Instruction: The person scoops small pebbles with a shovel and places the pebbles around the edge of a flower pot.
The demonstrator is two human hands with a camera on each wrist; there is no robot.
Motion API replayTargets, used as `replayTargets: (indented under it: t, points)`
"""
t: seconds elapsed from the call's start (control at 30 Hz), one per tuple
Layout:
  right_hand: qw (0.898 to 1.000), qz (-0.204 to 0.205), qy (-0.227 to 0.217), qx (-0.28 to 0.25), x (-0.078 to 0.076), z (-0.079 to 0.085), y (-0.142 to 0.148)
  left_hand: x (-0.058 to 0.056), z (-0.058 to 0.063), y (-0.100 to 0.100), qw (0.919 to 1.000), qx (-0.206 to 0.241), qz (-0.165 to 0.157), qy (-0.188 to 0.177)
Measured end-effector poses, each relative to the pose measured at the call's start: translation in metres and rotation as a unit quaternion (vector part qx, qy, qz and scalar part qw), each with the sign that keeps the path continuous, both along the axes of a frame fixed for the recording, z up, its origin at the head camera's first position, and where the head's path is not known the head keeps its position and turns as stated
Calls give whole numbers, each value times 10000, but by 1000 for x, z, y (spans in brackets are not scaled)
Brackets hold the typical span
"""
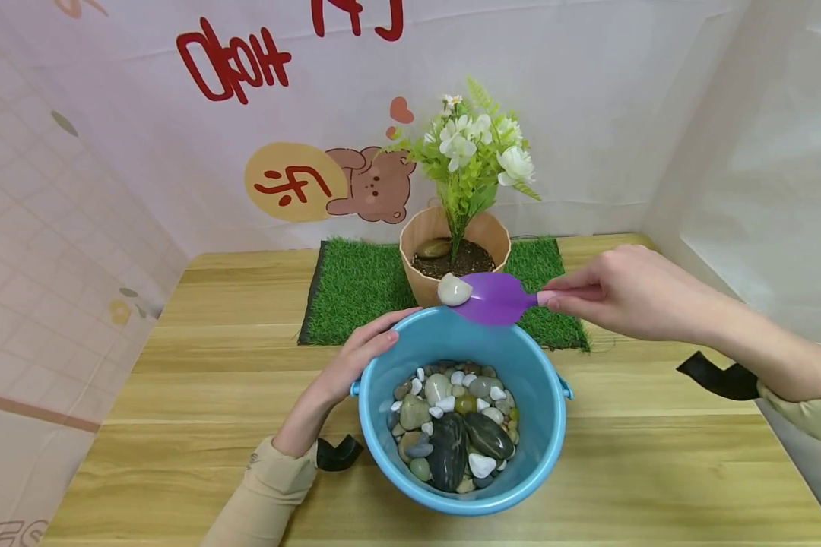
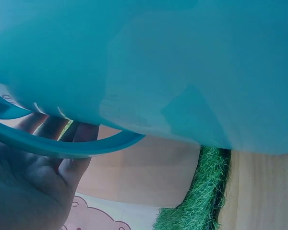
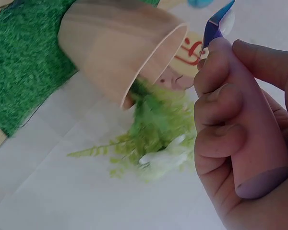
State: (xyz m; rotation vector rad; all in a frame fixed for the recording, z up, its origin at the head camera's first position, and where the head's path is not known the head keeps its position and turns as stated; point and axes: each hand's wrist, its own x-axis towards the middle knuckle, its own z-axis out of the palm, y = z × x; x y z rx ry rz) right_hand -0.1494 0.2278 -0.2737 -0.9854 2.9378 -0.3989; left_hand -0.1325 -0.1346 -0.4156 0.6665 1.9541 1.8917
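My right hand (image 1: 622, 292) grips the pink handle (image 3: 257, 129) of a small shovel, fingers wrapped round it in the right wrist view. The shovel's purple blade (image 1: 496, 300) carries a pale, smooth pebble (image 1: 454, 290) at its tip. Blade and pebble are above the far rim of a blue bucket (image 1: 553, 456), in front of the flowerpot (image 1: 420, 289). My left hand (image 1: 349, 361) holds the bucket's left rim, thumb at the inner side. In the left wrist view the bucket's curved handle (image 2: 53, 147) crosses in front of that hand.
Inside the bucket lie wet stones: two large dark ones (image 1: 448, 452), white chips (image 1: 482, 465) and several rounded pebbles. The pot, with soil, a brown stone (image 1: 434, 248) and white flowers (image 1: 458, 144), stands on a green turf mat (image 1: 356, 285). A printed cloth (image 1: 575, 114) hangs behind the wooden table (image 1: 232, 342).
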Motion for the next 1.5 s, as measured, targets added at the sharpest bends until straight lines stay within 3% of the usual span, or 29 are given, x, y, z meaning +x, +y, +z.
replayTargets:
  t: [0.23, 0.53, 0.83, 1.5]
  points:
    - [9977, -641, -122, 209, -25, -3, 11, 0, -1, 0, 10000, 32, -43, -78]
    - [9957, -839, -134, 363, -55, -5, 16, -1, -3, 0, 9999, 76, -49, -76]
    - [9937, -931, -358, 505, -64, -2, 18, -1, -2, -1, 9999, 87, -58, -73]
    - [9935, -913, -358, 578, -73, -3, 16, -1, 0, 0, 10000, 4, -16, -31]
